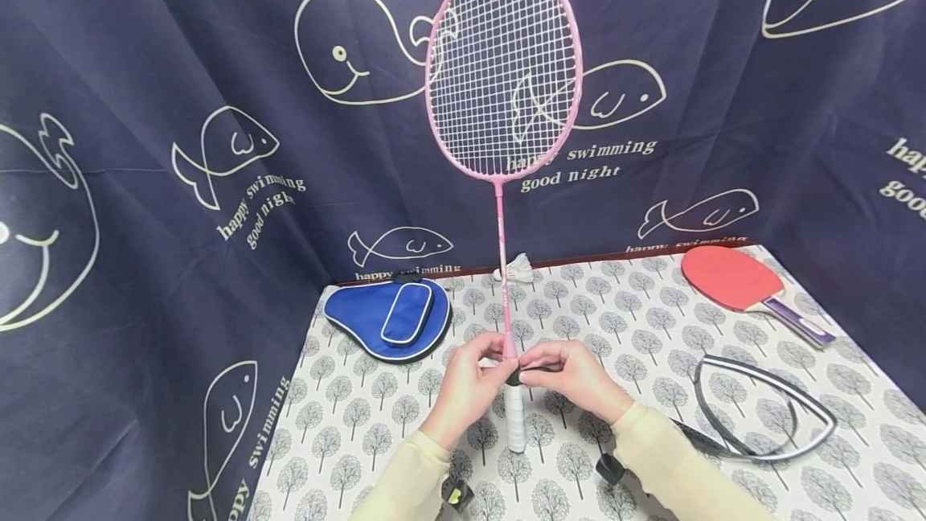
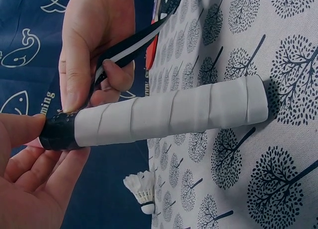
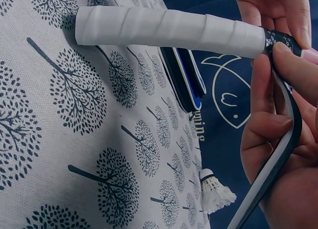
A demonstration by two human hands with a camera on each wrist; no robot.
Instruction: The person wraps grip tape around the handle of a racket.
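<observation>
A pink badminton racket (image 1: pixel 504 63) stands upright, the butt of its white-wrapped handle (image 1: pixel 514 416) on the tree-print tablecloth (image 1: pixel 637 328). My left hand (image 1: pixel 483 360) pinches the top of the handle, thumb and fingers around a black band (image 2: pixel 59 132) there. My right hand (image 1: pixel 541 370) pinches a black-and-white tape strip (image 2: pixel 129 47) against that same spot; the strip runs over the palm (image 3: pixel 278 154) and trails off in a loop on the table (image 1: pixel 767 392). The wrist views show the white handle (image 2: pixel 169 112) (image 3: pixel 169 28) in even overlapping turns.
A blue paddle case (image 1: pixel 391 316) lies at the back left and a red table tennis paddle (image 1: pixel 731 276) at the back right. A white shuttlecock (image 1: pixel 517 268) sits by the rear edge. Navy whale-print cloth (image 1: pixel 181 143) hangs behind and on both sides.
</observation>
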